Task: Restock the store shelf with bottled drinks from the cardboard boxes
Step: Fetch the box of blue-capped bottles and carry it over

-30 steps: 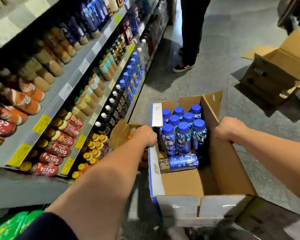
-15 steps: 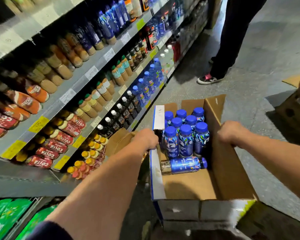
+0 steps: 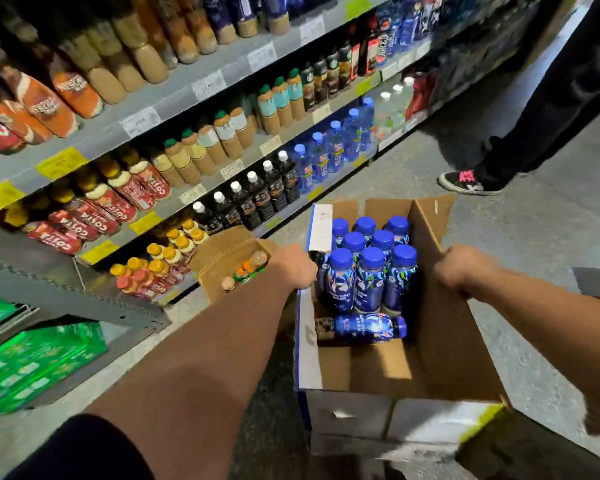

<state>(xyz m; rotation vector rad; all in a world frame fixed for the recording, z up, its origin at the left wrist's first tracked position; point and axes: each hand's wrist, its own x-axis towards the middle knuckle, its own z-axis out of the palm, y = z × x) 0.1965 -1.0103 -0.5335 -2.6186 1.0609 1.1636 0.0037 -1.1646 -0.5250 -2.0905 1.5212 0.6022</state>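
Both fists clamp the brown cardboard box (image 3: pixel 440 344) walls: left hand (image 3: pixel 293 266) curled over the white-edged left flap, right hand (image 3: pixel 459 270) closed on the right wall. Grey store shelf (image 3: pixel 174 98) sits far left, packed with bottles; a smaller open carton (image 3: pixel 227 258) lies beside the box. Blue-capped bottles (image 3: pixel 371 268) stand clustered at the far end, one lying sideways (image 3: pixel 364 328). Likely carrying or repositioning the box: keep it level, pull evenly, set it close to the shelf so uprights don't topple.
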